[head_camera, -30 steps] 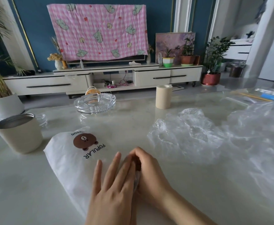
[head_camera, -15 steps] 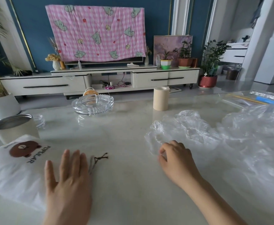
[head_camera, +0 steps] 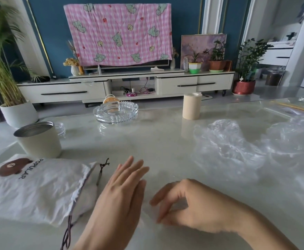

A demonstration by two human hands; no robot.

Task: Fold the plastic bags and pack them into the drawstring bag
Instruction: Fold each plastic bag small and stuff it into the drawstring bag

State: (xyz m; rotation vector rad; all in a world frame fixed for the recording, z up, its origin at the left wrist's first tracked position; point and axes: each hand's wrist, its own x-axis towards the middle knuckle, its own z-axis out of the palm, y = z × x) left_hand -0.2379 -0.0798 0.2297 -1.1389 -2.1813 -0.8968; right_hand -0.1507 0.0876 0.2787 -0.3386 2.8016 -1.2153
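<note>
The white drawstring bag [head_camera: 35,188], printed with a brown bear and "POPULAR", lies flat at the near left, its mouth and dark cord [head_camera: 100,170] turned toward the middle. My left hand [head_camera: 122,193] is just right of that mouth, over the table, fingers straight and together. Close beside it is my right hand [head_camera: 185,204], fingers curled downward, thumb apart from them. A faint clear film seems to lie under both hands; blur hides whether the fingers hold it. The crumpled clear plastic bags [head_camera: 246,152] are heaped on the right.
On the pale glossy table [head_camera: 165,141] stand a cream metal-rimmed cup [head_camera: 39,139] at left, a glass ashtray [head_camera: 116,111] at the back and a beige paper roll [head_camera: 191,106]. Flat clear packets [head_camera: 295,107] lie far right.
My left hand has come off the drawstring bag and moved right to the middle. My right hand has drawn back from the plastic pile's edge to beside the left hand.
</note>
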